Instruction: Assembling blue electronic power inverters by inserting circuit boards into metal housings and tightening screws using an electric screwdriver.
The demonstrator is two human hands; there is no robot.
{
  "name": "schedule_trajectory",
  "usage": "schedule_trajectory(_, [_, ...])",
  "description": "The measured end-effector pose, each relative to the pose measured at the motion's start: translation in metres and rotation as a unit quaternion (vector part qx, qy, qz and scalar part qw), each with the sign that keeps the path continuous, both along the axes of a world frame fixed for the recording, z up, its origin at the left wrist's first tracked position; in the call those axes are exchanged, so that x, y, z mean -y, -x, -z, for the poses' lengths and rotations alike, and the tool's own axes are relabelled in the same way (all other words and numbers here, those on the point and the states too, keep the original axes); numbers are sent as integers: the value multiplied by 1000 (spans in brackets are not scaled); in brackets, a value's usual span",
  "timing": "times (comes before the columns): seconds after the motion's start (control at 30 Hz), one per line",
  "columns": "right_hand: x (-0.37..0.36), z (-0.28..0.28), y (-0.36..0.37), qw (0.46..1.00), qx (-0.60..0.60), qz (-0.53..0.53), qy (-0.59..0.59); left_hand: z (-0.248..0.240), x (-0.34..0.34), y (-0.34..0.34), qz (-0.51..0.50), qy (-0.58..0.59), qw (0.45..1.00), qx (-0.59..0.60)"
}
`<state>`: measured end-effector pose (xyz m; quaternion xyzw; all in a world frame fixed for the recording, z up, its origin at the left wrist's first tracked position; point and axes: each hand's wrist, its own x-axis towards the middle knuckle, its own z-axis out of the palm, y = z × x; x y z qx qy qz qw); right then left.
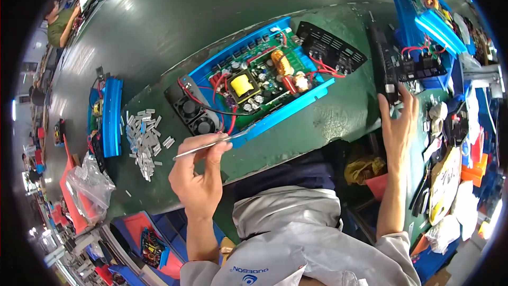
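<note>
Your frame's bright; white lamp glares far L, sheen on green bench upper L, edges bowed, corners blk.

A person's left hand held metal tweezers at the near edge of an open blue case containing a circuit board. Two black fans sat at its left end, a vented black panel at its right. The right hand curved around the near end of a long black tool. Left on the green desk, small silver pieces lay heaped near another blue unit.
</note>
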<state>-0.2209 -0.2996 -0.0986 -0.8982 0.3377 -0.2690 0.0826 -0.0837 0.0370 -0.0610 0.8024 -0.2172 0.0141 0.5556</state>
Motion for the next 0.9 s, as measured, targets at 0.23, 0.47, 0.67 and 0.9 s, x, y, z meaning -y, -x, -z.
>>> schedule_trajectory(0.23, [-13, -1, -1, 997, -34, 15, -70, 20, 8, -9, 25, -14, 990, 136])
schedule_trajectory(0.47, [-83, 6, 109, 797, 86, 54, -595, 27, 16, -18, 47, -38, 980, 190])
schedule_trajectory(0.67, [-146, 24, 96, 743, -76, -89, -659, 34, 16, -19, 19, -86, 980, 179])
schedule_trajectory(0.9, [-164, 18, 74, 731, -118, -203, -641, 40, 21, -14, -8, -92, 980, 179])
